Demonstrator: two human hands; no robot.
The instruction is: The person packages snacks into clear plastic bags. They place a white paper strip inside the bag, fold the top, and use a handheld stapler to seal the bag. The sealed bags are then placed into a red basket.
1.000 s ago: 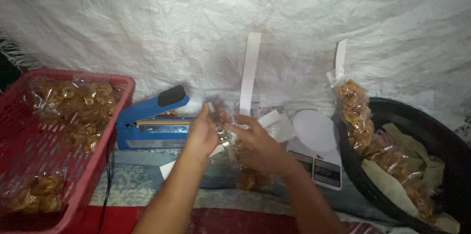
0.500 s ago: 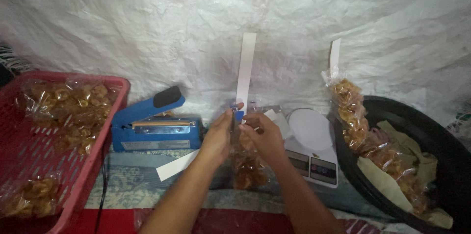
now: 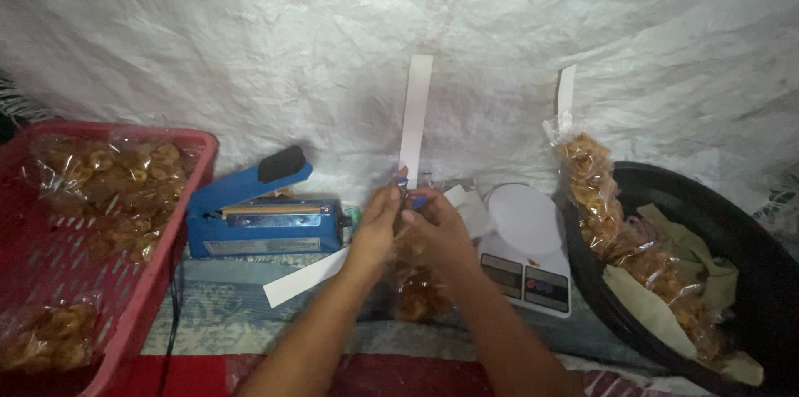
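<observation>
At centre frame, the left hand (image 3: pixel 376 226) and right hand (image 3: pixel 439 230) pinch shut the neck of a clear snack bag (image 3: pixel 419 289) beneath a tall white paper strip (image 3: pixel 415 118). If either pinch slackens, the strip could slide crooked. More filled bags lie in the red basket (image 3: pixel 179 214) at left and the black tub (image 3: pixel 753 222) at right.

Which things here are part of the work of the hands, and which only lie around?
In use: left hand, right hand, snack bag, white strip.
Lying around: blue heat sealer, white scale, red basket, black tub.
</observation>
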